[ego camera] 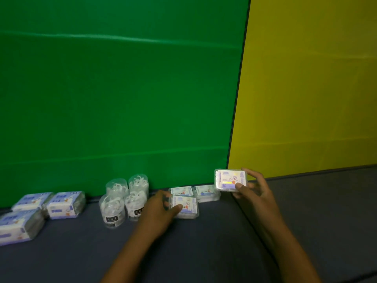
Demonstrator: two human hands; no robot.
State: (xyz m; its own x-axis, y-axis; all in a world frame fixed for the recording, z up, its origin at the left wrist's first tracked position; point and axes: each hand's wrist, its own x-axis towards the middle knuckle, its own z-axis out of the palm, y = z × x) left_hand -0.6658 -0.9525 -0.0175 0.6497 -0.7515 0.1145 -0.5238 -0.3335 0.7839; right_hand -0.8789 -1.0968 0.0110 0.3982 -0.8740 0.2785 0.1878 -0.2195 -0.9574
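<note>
**Item 1. Held box** point(231, 180): small clear plastic box with a printed cartoon label facing the camera. It is lifted off the surface point(204, 252), up and to the right of its fellows, long axis running left to right. The right grip point(252, 193) is closed on it, thumb on the near lower corner, fingers curled behind the right end.

**Item 2. Front box** point(186, 208): same kind, lying flat. The left grip point(161, 209) has hold of its left end, thumb on the label, fingers curled at the edge.

**Item 3. Rear boxes**: two, side by side just behind the front box, left point(181, 190) and right point(207, 193).

**Placement note**: the bare spot before the right rear box, just right of the front box, lies down and left of the held box. The right grip is the nearer one, and the box's long axis already looks parallel to the row.

**Item 4. Clear jars** point(112, 211): four, clustered left of the boxes, with white contents.

**Item 5. Wrapped packs** point(65, 205): three, at far left.

**Backing**: green backdrop point(122, 88), yellow backdrop point(316, 88).
</note>
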